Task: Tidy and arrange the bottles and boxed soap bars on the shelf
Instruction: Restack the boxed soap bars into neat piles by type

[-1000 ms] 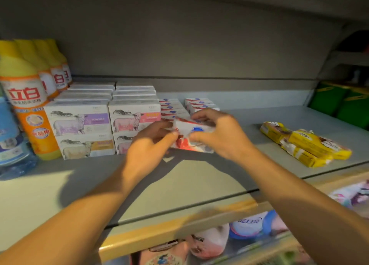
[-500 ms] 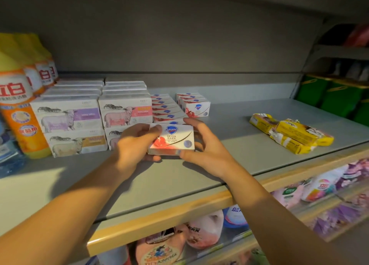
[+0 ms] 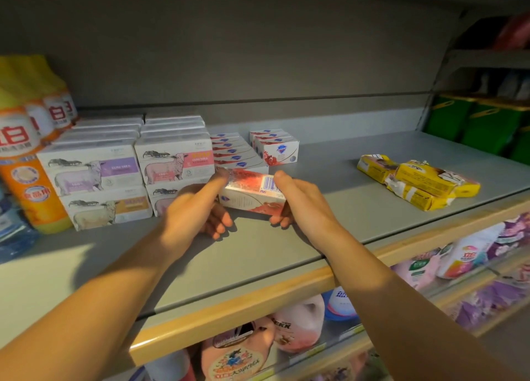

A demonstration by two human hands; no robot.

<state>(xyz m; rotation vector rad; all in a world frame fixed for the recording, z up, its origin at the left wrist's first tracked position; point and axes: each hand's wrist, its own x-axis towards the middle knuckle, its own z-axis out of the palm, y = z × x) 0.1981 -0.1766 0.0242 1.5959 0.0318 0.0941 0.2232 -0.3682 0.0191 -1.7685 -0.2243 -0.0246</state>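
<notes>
A white and red soap box (image 3: 252,191) is gripped at its two ends between my left hand (image 3: 198,205) and my right hand (image 3: 301,200), just above the grey shelf (image 3: 329,208). Its barcode side faces up. Behind it stand a row of the same small soap boxes (image 3: 238,154) and a second short row (image 3: 276,148). To the left are stacked sheep-print soap boxes (image 3: 175,159) in pink, purple and tan. Orange and yellow bottles (image 3: 25,151) line the far left.
Yellow wrapped soap bars (image 3: 415,182) lie loose on the right of the shelf. Green packs (image 3: 473,122) fill the neighbouring shelf at the right. Below the wooden front lip (image 3: 258,303) are pink and white refill pouches. A blue bottle pokes in at the left edge.
The box has been turned over in both hands: its front label faced me before, now the barcode side is up. The hands have shifted slightly right and lower toward the shelf.
</notes>
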